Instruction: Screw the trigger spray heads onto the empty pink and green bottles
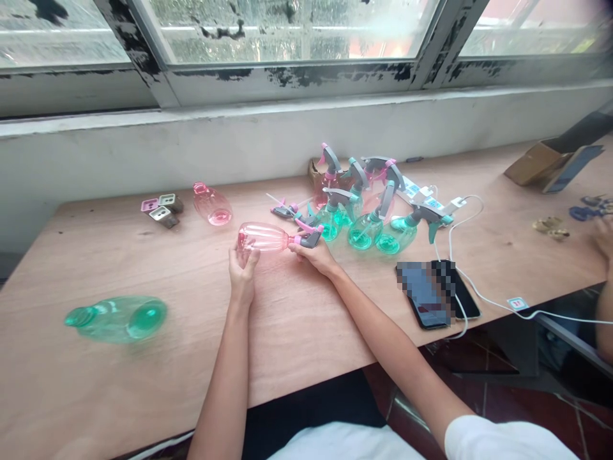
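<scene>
A clear pink spray bottle (266, 237) lies sideways between my two hands, just above the wooden table. My left hand (243, 267) is closed round its base end. At the other end my right hand (313, 254) grips near the neck, where a pink and grey trigger head (309, 238) sits on the bottle. Just beyond my right hand stand several green spray bottles (361, 233) with grey trigger heads, and pink ones behind them. Loose trigger heads (286, 211) lie behind the held bottle. A pink bottle without a head (213, 206) rests further left.
A headless green bottle (117, 318) lies at the left. Small box-like parts (165, 209) are near the wall. Two phones (424, 300), white cables and a power strip (421, 195) occupy the right. Another person's hand (604, 236) shows at the right edge, near a cardboard box (536, 165).
</scene>
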Motion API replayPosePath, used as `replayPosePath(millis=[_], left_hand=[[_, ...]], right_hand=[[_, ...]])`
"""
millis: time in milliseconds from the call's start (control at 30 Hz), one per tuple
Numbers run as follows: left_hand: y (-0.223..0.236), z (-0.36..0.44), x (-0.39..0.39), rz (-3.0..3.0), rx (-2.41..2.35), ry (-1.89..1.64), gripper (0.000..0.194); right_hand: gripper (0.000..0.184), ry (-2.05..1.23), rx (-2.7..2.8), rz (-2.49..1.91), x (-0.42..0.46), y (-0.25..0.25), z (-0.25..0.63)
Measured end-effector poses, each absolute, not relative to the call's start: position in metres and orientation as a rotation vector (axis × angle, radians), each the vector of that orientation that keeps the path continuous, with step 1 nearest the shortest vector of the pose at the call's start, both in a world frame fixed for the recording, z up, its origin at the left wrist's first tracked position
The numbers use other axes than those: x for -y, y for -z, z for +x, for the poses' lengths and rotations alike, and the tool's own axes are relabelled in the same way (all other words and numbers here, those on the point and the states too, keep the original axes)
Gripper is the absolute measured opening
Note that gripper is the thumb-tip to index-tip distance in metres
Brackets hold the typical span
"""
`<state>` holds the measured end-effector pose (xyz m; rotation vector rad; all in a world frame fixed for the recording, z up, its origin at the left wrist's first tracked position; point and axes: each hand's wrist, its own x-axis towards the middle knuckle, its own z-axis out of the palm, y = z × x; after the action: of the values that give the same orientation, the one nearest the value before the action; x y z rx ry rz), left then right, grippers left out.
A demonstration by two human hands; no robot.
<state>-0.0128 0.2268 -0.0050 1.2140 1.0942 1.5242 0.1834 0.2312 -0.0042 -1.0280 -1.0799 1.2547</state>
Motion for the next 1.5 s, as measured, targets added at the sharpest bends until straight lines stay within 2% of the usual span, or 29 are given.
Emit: replayPosePath(millis=[167,300,433,800,1000,1200,1367,1500], left_hand=[[0.006,-0.008,-0.228,1.132,-1.285,-1.561,0.077],[0.002,-0.006,-0.226,1.181,-1.206,-1.494,0.086],[0.002,-0.007,-0.225,1.248,-1.144,-1.440,0.093],[0.005,-0.003,-0.230,1.166,-1.234,-1.584,0.074],[0.006,-0.011,-0.219,1.215,-1.102,-1.526,0.087],[0.000,-0.023,-0.158,1.181,-1.234,-1.481,0.087],[-0.005,-0.040,-0.096,1.058,-1.412,-1.450,0.068],[-0.004,-0.048,-0.066,1.030,-1.409,-1.418,0.069]], right_hand=[[0.043,-1.272,1.130,-0.953,-0.231,0.006,0.184],[0.035,-1.228,1.089,-0.996,-0.232,0.007,0.185],[0.038,-1.214,1.086,-1.026,-0.231,0.006,0.184],[0.040,-1.248,1.073,-1.010,-0.226,-0.001,0.182],[0.037,-1.214,0.985,-1.013,-0.207,0.001,0.167],[0.033,-1.256,0.964,-1.029,-0.153,0.001,0.154],[0.045,-1.357,1.013,-1.103,-0.095,0.003,0.146],[0.033,-1.340,1.021,-1.183,-0.063,0.004,0.141]])
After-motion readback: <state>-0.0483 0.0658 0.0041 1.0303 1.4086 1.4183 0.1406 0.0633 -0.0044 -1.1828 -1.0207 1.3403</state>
